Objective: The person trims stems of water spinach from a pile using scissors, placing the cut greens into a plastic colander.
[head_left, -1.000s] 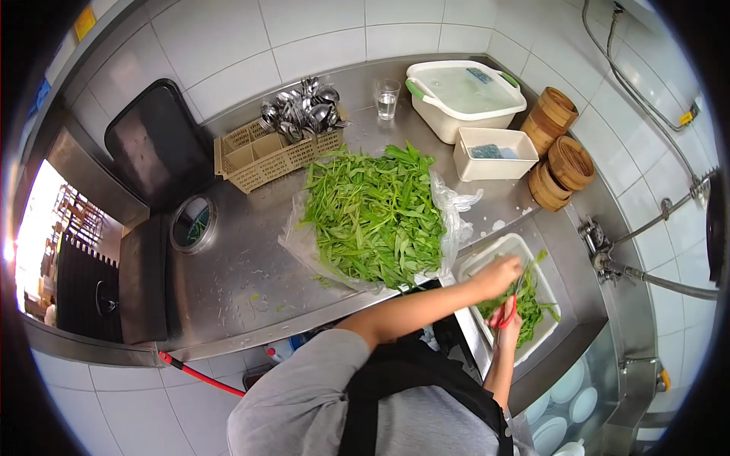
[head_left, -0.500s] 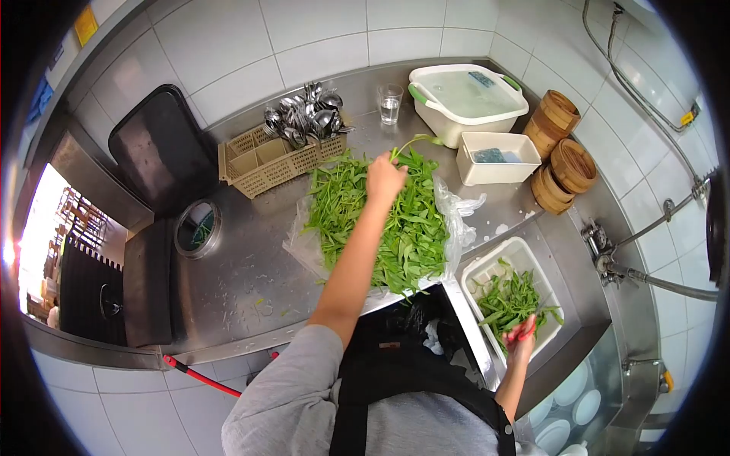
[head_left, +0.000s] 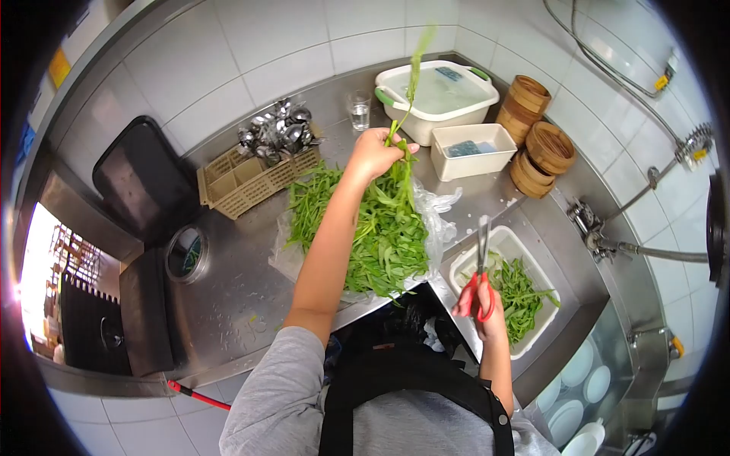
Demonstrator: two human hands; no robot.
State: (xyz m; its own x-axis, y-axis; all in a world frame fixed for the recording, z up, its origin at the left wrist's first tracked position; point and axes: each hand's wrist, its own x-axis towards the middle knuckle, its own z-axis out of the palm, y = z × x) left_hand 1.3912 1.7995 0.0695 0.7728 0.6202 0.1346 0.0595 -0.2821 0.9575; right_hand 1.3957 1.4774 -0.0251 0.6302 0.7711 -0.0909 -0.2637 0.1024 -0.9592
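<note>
My left hand (head_left: 377,156) is closed around a few stems of leafy greens (head_left: 407,99), lifted above the pile with their tips pointing up and slightly blurred. Below it a large heap of the same greens (head_left: 380,239) lies on a clear plastic bag (head_left: 435,205) on the steel counter. In my right hand (head_left: 490,315) is a pair of scissors (head_left: 480,277) with red handles, blades pointing away from me. The scissors hover over a white basin (head_left: 464,262) in the sink, which holds a smaller bunch of greens (head_left: 521,300).
A tan cutlery basket (head_left: 258,178) with spoons and forks stands at the back left, near a glass (head_left: 360,112). Behind the sink are a lidded tub (head_left: 433,91), a small white bin (head_left: 471,152) and bamboo steamers (head_left: 550,148). Plates (head_left: 578,365) lie at lower right.
My left hand has raised some stems out of the heap. My right hand has lifted the scissors up and leftward from the greens in the basin. The camera view has shifted slightly.
</note>
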